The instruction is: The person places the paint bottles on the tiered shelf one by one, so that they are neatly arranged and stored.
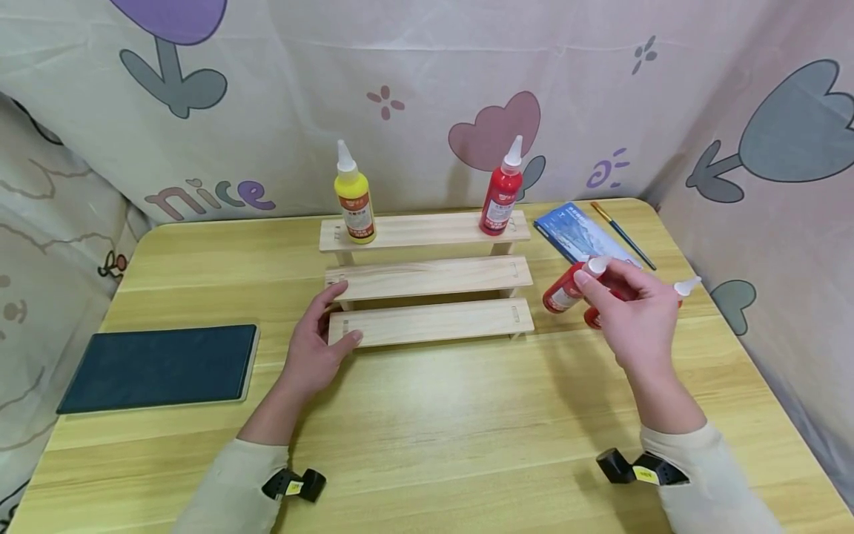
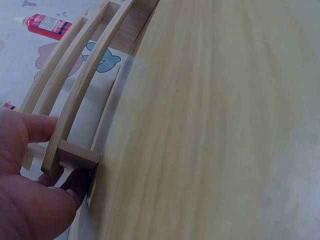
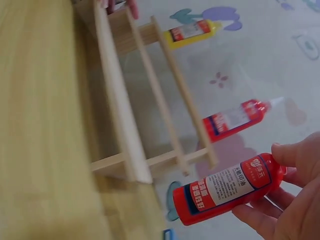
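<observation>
My left hand (image 1: 316, 345) grips the left end of a three-tier wooden shelf (image 1: 434, 324), thumb on the lowest board and a finger over the middle one. In my right hand (image 1: 637, 315) is a red bottle (image 3: 225, 187), pinched near its white cap and tilted, just right of the shelf. A second red bottle (image 1: 591, 319) is mostly hidden behind that hand, its white nozzle showing past the knuckles. On the top board stand a yellow bottle (image 1: 358, 208) at the left and another red bottle (image 1: 500, 200) at the right, both upright with white nozzles.
A blue booklet (image 1: 583, 231) and a paintbrush (image 1: 623, 235) lie at the table's back right. At the left lies a dark green notebook (image 1: 160, 367). A printed curtain (image 1: 300, 111) hangs along the table's back edge and sides.
</observation>
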Available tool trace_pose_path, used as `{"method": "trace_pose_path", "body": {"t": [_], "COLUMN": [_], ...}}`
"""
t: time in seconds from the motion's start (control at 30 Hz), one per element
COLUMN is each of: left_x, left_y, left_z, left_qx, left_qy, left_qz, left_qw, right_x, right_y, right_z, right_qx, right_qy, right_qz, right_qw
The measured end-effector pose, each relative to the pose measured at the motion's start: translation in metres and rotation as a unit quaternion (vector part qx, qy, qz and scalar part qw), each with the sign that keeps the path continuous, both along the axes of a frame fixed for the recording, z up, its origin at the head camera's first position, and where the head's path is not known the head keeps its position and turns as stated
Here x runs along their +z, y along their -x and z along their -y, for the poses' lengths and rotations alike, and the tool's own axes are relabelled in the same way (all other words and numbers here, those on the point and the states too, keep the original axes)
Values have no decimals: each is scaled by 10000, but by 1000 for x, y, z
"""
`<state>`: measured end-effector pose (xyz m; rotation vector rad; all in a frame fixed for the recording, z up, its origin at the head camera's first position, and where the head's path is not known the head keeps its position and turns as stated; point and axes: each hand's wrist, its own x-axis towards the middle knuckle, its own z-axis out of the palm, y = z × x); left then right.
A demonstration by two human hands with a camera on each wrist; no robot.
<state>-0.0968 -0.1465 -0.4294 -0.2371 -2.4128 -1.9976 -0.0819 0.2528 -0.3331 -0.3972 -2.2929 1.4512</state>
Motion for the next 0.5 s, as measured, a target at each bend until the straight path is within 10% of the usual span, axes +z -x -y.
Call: {"method": "trace_pose_path", "body": {"t": [0.5], "left_x": [0], "left_y": [0], "left_z": [1], "left_qx": [-11], "left_qy": [-12], "left_qz": [28], "left_qw": [10000], "right_x": [42], "right_y": [8], "right_z": [20], "right_qx": [1209], "right_qy": [1259], "right_qz": [-533], "right_qw": [9832]}}
